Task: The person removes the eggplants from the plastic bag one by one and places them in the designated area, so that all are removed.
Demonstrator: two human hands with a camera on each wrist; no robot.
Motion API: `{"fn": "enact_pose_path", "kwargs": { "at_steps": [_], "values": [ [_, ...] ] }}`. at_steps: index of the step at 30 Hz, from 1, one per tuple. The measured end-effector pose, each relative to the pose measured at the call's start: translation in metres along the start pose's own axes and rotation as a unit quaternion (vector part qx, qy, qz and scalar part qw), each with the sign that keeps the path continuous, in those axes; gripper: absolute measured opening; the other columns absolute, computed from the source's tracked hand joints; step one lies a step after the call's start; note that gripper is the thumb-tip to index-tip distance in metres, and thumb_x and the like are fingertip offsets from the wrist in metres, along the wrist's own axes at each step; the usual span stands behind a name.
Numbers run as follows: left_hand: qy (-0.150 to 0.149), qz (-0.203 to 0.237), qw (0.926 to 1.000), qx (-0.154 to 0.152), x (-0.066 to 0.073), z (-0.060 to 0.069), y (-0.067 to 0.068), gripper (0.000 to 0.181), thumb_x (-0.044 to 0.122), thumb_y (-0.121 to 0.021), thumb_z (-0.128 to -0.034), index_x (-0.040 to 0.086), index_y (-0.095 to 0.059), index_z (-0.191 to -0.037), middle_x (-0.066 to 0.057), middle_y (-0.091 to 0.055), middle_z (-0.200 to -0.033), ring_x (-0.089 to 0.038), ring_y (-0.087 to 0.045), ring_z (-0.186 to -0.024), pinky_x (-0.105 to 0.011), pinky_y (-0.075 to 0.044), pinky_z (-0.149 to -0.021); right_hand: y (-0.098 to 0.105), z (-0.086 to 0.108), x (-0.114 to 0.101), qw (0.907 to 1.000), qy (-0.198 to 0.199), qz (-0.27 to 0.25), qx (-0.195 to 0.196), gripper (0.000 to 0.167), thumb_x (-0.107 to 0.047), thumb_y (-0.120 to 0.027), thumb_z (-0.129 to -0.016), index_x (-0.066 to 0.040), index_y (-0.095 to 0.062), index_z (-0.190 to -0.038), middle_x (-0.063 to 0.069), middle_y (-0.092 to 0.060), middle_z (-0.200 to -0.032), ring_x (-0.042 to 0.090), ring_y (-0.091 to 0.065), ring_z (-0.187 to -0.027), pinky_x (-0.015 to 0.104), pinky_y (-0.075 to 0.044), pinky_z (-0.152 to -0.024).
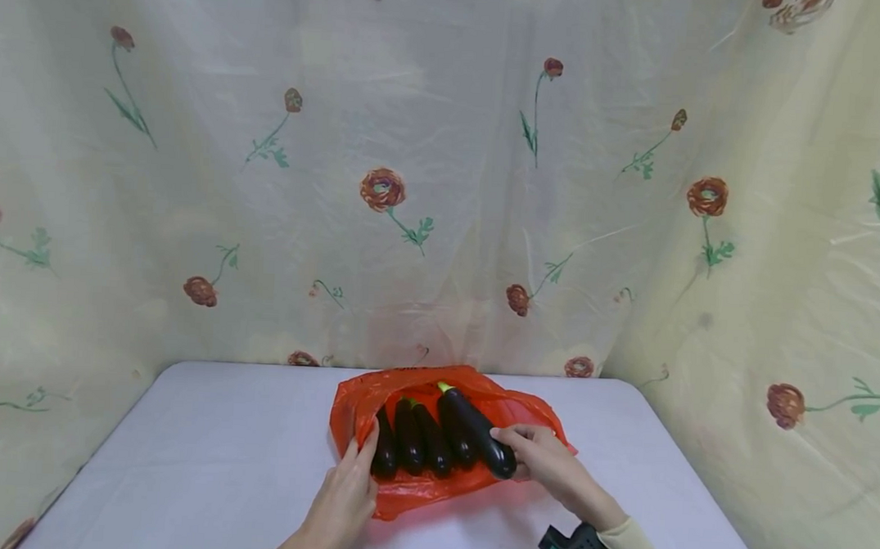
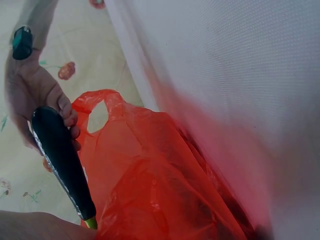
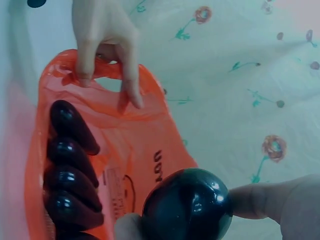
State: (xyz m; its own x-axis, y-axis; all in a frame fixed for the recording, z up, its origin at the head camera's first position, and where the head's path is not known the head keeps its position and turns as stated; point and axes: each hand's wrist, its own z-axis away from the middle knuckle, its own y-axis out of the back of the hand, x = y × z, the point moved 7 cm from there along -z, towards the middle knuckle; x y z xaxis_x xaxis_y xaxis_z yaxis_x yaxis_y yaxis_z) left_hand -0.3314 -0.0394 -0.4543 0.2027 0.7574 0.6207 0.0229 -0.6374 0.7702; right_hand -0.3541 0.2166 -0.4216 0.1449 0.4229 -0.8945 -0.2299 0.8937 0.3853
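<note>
At least four dark purple eggplants lay side by side inside an orange-red plastic carrier bag, which rested mouth open on the white desk. The left hand was partly closed, its fingers and thumb gripping the bag's rim near the handle opening. The right hand, part-closed, pinched the blunt end of another eggplant between thumb and fingers; its green stem end pointed away from the person, over the bag's mouth. A flower-printed curtain hung behind.
</note>
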Motion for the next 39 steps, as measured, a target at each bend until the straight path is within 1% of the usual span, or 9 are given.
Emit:
{"fn": "enact_pose_path", "kwargs": {
  "at_steps": [4,6,9,11,15,22,27,33,39],
  "values": [
    [-0.007,-0.001,1.0000,0.005,0.000,0.000,0.001,0.075,-0.008,-0.065,-0.0816,0.003,-0.034,-0.149,-0.026,-0.042,-0.145,-0.016,-0.060,-0.077,-0.038,-0.057,-0.078,0.008,0.002,-0.007,0.9999,0.007,-0.014,0.003,0.056,-0.044,-0.057,-0.093,0.004,-0.058,-0.121,0.010,-0.067,-0.101,0.018,-0.066,-0.081,0.034,-0.057,-0.079],
    [-0.017,-0.005,0.9998,0.011,0.001,0.000,0.002,0.074,-0.009,-0.064,-0.0817,0.002,-0.035,-0.148,-0.027,-0.042,-0.144,-0.017,-0.061,-0.078,-0.040,-0.057,-0.078,0.012,0.003,-0.010,0.9995,0.014,-0.027,-0.001,0.059,-0.044,-0.056,-0.094,0.006,-0.054,-0.124,0.010,-0.066,-0.101,0.018,-0.066,-0.082,0.033,-0.057,-0.080],
    [-0.027,-0.008,0.9995,0.015,0.001,0.001,0.003,0.073,-0.008,-0.063,-0.0819,0.001,-0.034,-0.148,-0.031,-0.041,-0.143,-0.018,-0.061,-0.078,-0.042,-0.057,-0.078,0.019,0.005,-0.015,0.9987,0.023,-0.045,-0.008,0.060,-0.043,-0.055,-0.095,0.008,-0.050,-0.126,0.010,-0.066,-0.098,0.016,-0.064,-0.081,0.030,-0.056,-0.078],
    [-0.033,-0.008,0.9993,0.018,0.002,0.001,0.004,0.074,-0.008,-0.063,-0.0820,0.001,-0.033,-0.149,-0.032,-0.040,-0.143,-0.017,-0.061,-0.074,-0.042,-0.057,-0.077,0.024,0.006,-0.018,0.9983,0.027,-0.050,-0.010,0.059,-0.042,-0.053,-0.096,0.009,-0.050,-0.126,0.008,-0.066,-0.094,0.015,-0.063,-0.080,0.028,-0.055,-0.076],
    [-0.030,-0.007,0.9994,0.016,0.003,0.001,0.006,0.076,-0.008,-0.064,-0.0818,0.003,-0.032,-0.150,-0.031,-0.041,-0.143,-0.015,-0.059,-0.072,-0.040,-0.057,-0.076,0.035,0.008,-0.023,0.9984,0.028,-0.050,0.000,0.056,-0.041,-0.051,-0.097,0.008,-0.050,-0.125,0.008,-0.065,-0.094,0.015,-0.063,-0.081,0.029,-0.055,-0.078],
    [-0.022,-0.004,0.9997,0.006,0.002,0.000,0.005,0.075,-0.007,-0.064,-0.0818,0.002,-0.033,-0.149,-0.031,-0.041,-0.143,-0.013,-0.058,-0.068,-0.039,-0.057,-0.074,0.050,0.011,-0.025,0.9980,0.038,-0.045,0.024,0.058,-0.041,-0.050,-0.098,0.009,-0.050,-0.128,0.010,-0.065,-0.101,0.018,-0.063,-0.086,0.031,-0.056,-0.082],
    [-0.014,-0.005,0.9999,0.004,0.001,-0.001,0.003,0.074,-0.007,-0.064,-0.0823,0.002,-0.033,-0.149,-0.030,-0.041,-0.144,-0.014,-0.059,-0.071,-0.040,-0.057,-0.077,0.062,0.009,-0.024,0.9977,0.038,-0.044,0.035,0.058,-0.042,-0.050,-0.098,0.008,-0.051,-0.128,0.012,-0.063,-0.105,0.019,-0.063,-0.089,0.030,-0.054,-0.085],
    [-0.007,-0.007,0.9999,0.005,0.001,-0.003,0.004,0.077,-0.007,-0.065,-0.0820,0.005,-0.032,-0.150,-0.028,-0.042,-0.144,-0.016,-0.061,-0.076,-0.039,-0.057,-0.076,0.076,0.008,-0.025,0.9972,0.051,-0.032,0.045,0.062,-0.045,-0.049,-0.098,0.008,-0.050,-0.130,0.012,-0.063,-0.107,0.019,-0.063,-0.091,0.029,-0.053,-0.088],
    [0.000,0.000,1.0000,0.001,0.001,-0.004,0.003,0.077,-0.008,-0.065,-0.0812,0.004,-0.032,-0.150,-0.027,-0.040,-0.146,-0.018,-0.063,-0.083,-0.041,-0.056,-0.078,0.093,0.003,-0.017,0.9964,0.058,-0.036,0.051,0.065,-0.045,-0.047,-0.099,0.008,-0.046,-0.135,0.013,-0.061,-0.112,0.018,-0.061,-0.094,0.026,-0.053,-0.087]
  ]
}}
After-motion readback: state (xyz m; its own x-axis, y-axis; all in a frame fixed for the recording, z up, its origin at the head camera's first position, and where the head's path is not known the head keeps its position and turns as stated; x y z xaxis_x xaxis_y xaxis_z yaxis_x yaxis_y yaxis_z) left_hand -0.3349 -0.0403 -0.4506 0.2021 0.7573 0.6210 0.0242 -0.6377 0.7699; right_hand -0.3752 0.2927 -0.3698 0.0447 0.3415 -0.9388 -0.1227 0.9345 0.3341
